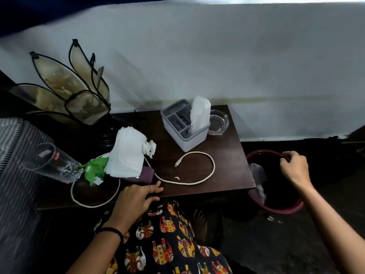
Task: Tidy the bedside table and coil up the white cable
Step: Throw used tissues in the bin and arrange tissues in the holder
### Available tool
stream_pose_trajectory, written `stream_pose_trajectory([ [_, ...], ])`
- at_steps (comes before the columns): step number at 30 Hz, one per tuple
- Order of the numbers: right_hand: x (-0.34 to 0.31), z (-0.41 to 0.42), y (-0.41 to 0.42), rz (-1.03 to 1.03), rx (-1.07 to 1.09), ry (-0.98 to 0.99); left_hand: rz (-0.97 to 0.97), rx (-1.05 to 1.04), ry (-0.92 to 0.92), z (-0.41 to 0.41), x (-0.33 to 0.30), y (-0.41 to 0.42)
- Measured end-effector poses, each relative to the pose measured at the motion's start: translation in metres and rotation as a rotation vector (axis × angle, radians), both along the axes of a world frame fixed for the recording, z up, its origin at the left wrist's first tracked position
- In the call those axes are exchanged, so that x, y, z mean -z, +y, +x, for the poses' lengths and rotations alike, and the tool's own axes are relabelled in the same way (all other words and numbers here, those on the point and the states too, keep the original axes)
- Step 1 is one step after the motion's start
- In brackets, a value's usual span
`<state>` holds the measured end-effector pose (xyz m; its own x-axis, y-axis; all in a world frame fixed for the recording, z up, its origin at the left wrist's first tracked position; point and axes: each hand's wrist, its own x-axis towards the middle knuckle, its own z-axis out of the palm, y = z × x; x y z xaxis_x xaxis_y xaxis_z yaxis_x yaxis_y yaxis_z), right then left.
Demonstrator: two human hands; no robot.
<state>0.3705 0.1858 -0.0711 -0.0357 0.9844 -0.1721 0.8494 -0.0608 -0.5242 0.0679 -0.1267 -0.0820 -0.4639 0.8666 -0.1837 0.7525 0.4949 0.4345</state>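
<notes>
A white cable (212, 171) lies in loose loops across the dark wooden bedside table (227, 155), with its plug end in the middle. Near the left front lie white tissues (126, 153), a crumpled tissue (149, 148), a green wrapper (94, 170) and a purple pouch (146, 176). My left hand (136, 198) rests flat at the table's front edge beside the pouch, fingers spread, holding nothing. My right hand (294, 168) grips the rim of a red bin (276, 209) on the floor to the right of the table.
A grey organiser (183, 139) with a tissue standing in it and a glass ashtray (219, 121) sit at the back right. A petal-shaped lamp (79, 95) stands at the back left. A tall glass (51, 165) lies tilted at the left. A white wall is behind.
</notes>
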Motion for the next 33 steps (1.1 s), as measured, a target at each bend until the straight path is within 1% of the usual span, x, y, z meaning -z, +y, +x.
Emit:
stream_pose_trajectory([
  [2,-0.014,-0.019,-0.014,0.118,-0.087,0.072,-0.002,-0.004,-0.008,-0.001,0.000,-0.001],
  [4,-0.032,-0.044,-0.036,0.287,-0.206,0.185,-0.009,0.002,-0.007,-0.002,0.000,-0.001],
  [6,-0.051,-0.075,-0.064,0.443,-0.390,0.300,-0.005,0.004,-0.001,-0.003,0.001,-0.002],
  [8,-0.064,-0.108,-0.093,0.510,-0.637,0.390,0.003,0.005,0.006,-0.002,0.002,-0.003],
  [10,-0.071,-0.142,-0.114,0.464,-0.877,0.433,0.008,0.011,0.018,-0.002,0.003,-0.003],
  [11,-0.071,-0.160,-0.122,0.409,-0.980,0.419,0.007,0.016,0.028,-0.002,0.003,-0.003],
  [12,-0.070,-0.178,-0.127,0.345,-1.068,0.370,0.004,0.020,0.034,-0.001,0.002,-0.003],
  [15,-0.053,-0.226,-0.136,0.164,-1.248,0.105,0.002,0.019,0.031,-0.002,0.003,-0.004],
  [18,-0.035,-0.260,-0.138,0.057,-1.298,-0.130,-0.016,0.024,0.035,-0.002,0.003,-0.005],
  [21,-0.022,-0.279,-0.140,0.042,-1.290,-0.220,-0.030,0.032,0.051,-0.003,0.006,-0.005],
  [24,-0.015,-0.288,-0.141,0.039,-1.253,-0.236,-0.029,0.029,0.057,-0.004,0.009,-0.005],
  [29,-0.014,-0.290,-0.150,0.170,-1.203,-0.244,0.002,0.027,0.059,-0.003,0.008,-0.005],
  [33,-0.010,-0.280,-0.154,0.168,-1.121,-0.203,-0.041,0.033,0.049,-0.004,0.008,-0.004],
])
